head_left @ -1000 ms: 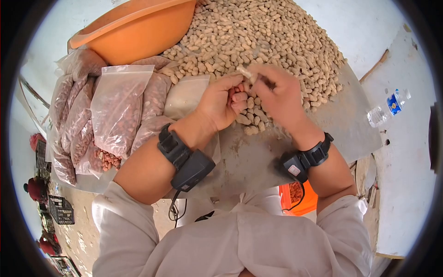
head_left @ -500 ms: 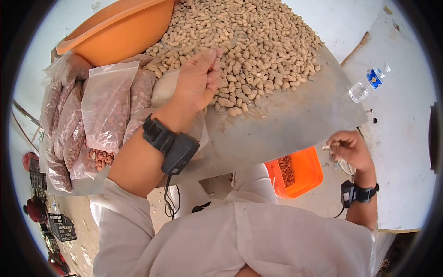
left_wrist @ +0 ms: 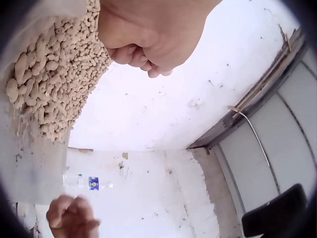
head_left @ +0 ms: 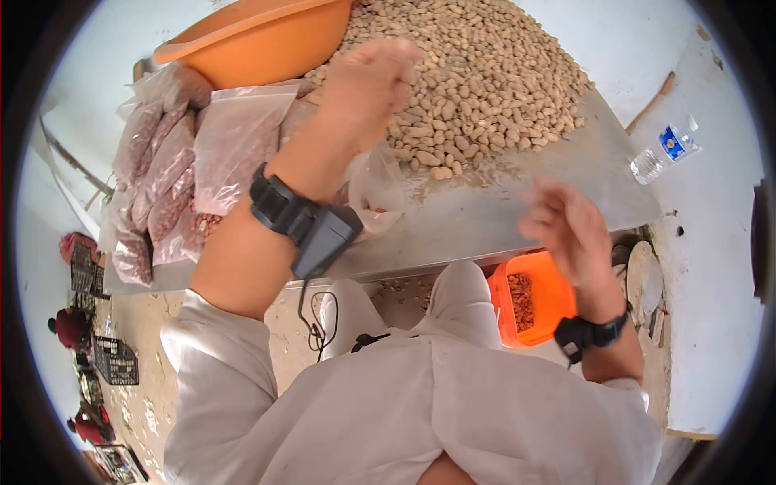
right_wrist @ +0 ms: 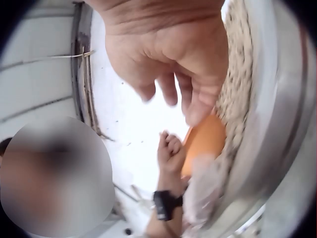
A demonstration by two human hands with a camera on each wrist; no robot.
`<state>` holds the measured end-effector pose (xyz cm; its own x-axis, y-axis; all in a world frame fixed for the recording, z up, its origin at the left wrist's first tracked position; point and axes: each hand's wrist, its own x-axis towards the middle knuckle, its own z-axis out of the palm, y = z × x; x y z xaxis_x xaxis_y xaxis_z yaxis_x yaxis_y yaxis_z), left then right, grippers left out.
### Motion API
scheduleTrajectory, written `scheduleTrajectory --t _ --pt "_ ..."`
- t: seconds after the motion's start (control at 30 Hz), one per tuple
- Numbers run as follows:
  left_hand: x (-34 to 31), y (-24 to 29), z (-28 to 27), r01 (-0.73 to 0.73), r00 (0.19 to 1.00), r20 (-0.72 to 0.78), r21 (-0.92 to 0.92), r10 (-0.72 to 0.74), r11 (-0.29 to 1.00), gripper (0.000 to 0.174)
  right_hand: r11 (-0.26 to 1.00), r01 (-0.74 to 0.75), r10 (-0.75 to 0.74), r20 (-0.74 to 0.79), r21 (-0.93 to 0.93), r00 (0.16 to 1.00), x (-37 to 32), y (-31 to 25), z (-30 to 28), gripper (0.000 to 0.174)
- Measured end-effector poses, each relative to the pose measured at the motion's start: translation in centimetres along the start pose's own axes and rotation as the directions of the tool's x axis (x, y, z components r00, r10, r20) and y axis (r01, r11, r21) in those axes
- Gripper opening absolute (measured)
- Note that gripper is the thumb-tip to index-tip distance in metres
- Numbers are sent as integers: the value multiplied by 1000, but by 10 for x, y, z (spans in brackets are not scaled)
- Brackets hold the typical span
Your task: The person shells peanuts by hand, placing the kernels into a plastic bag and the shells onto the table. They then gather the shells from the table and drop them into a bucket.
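Note:
My left hand (head_left: 368, 85) is raised over the near left side of a heap of unshelled peanuts (head_left: 485, 81). Its fingers are curled in, as the left wrist view also shows; reddish peanut kernels showed in it earlier, and its inside is hidden now. Blurred by motion, my right hand (head_left: 570, 230) is above the table's front edge, close to an orange bucket (head_left: 558, 303) with reddish-brown pieces inside. Seen from the right wrist, that hand's fingers (right_wrist: 168, 89) hang apart and loosely bent, with nothing between them.
Clear bags (head_left: 242, 149) of reddish kernels are piled on the left of the metal table (head_left: 477, 206), below an orange basin (head_left: 267, 44). A small clear bag (head_left: 380, 190) lies at the heap's near edge. Right of the table is a plastic bottle (head_left: 667, 149).
Both hands worked together at a peanut. The right hand then swung down beside the bucket with a pale shell, and now rises back without it. The left hand has moved up and away, fingers still curled.

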<state>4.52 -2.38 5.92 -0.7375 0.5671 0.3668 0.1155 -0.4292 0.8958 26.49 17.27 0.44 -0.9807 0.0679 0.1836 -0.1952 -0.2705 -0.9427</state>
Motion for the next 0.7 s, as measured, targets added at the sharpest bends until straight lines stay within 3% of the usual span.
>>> scheduleTrajectory --t 0.03,0.13,0.2,0.23,0.43,0.5,0.57,0.63,0.7 --pt "-11 5 14 16 1000 -23 99 -14 995 21 971 62 -56 -36 230 998 20 5 29 49" --pt "-47 15 58 66 998 -3 266 -67 962 20 766 19 6 -36 643 999 63 23 79 47" --pt "-49 -12 56 -335 941 158 560 299 757 18 580 29 -19 -22 814 1000 80 42 91 43" --pt "-51 -20 53 -504 854 280 653 439 565 17 557 24 -65 15 830 998 84 51 93 42" --pt "-59 -40 42 -530 813 305 740 496 413 16 487 15 -220 106 873 970 95 85 94 39" --pt "-56 -42 41 -579 760 340 741 553 341 16 471 29 -254 104 882 962 93 88 95 38" --pt "-52 -42 38 -595 739 386 757 552 268 17 508 94 -36 -88 856 995 97 83 98 36" --pt "-51 -19 28 -581 754 434 791 493 193 18 555 129 128 -238 822 963 99 74 101 34" --pt "-53 12 16 -389 916 346 888 201 245 20 606 130 238 -334 785 912 99 67 102 29"
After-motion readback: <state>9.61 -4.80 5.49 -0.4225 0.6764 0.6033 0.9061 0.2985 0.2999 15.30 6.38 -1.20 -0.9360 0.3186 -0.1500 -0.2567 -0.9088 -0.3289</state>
